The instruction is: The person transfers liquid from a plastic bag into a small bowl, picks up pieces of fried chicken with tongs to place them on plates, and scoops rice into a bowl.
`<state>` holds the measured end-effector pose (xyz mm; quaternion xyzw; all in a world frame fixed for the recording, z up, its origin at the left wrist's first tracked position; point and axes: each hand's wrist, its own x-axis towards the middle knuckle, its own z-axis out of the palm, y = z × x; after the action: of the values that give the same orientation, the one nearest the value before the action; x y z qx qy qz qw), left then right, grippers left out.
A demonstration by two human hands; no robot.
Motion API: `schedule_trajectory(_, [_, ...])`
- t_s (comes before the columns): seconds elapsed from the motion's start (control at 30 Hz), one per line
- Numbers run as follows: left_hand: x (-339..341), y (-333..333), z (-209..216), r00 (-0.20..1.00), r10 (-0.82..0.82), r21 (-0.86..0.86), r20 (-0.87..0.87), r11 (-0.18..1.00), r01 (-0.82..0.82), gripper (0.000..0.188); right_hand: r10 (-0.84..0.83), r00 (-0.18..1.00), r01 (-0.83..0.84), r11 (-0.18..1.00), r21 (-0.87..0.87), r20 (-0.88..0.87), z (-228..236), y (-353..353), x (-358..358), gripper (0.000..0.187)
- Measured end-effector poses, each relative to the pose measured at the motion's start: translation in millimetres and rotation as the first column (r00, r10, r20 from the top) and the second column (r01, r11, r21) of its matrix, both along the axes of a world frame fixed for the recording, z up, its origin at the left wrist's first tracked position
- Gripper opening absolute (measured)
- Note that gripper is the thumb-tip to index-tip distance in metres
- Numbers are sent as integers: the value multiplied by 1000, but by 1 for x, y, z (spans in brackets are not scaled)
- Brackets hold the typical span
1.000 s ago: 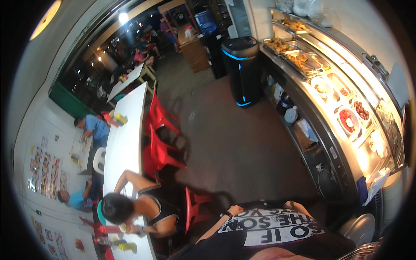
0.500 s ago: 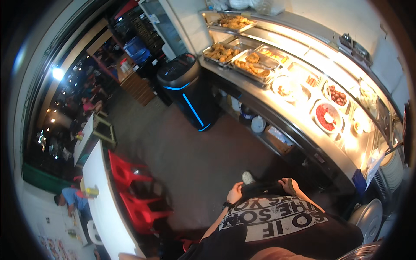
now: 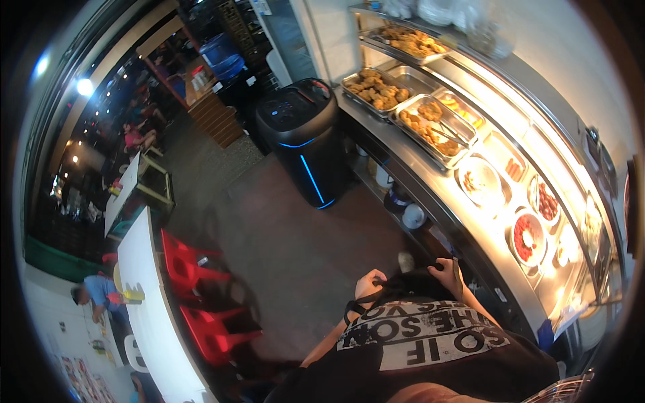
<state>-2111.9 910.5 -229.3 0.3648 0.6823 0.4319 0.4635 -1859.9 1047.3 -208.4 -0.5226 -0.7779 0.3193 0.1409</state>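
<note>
Both hands are up at the person's waist, the left hand (image 3: 369, 283) and the right hand (image 3: 449, 272) each closed on the black strap (image 3: 403, 285) running crosswise between them, beside the lit food counter (image 3: 470, 221).

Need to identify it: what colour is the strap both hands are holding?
Black strap, held by left hand and right hand; head view.
</note>
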Motion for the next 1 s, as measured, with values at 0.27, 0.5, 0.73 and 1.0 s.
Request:
schedule_trajectory(0.27, [-14, -23, -23, 913, 348, -96, -212, 923, -373, 43, 527, 850, -528, 849, -34, -25, 15, 64, -75, 32])
schedule_trajectory(0.5, [-33, -49, -32, 890, 456, -32, -16, 889, -457, 35, 753, 657, -746, 652, -137, 8, 21, 102, -127, 17])
schedule_trajectory(0.73, [-25, -2, -50, 899, 431, 62, -76, 902, -427, 27, 625, 776, -605, 776, -178, 85, 49, 106, -140, 23])
schedule_trajectory(1.0, [-46, 64, -26, 939, 80, 155, -335, 987, -28, 53, 471, 877, -457, 878, 142, -91, -4, 115, -97, 32])
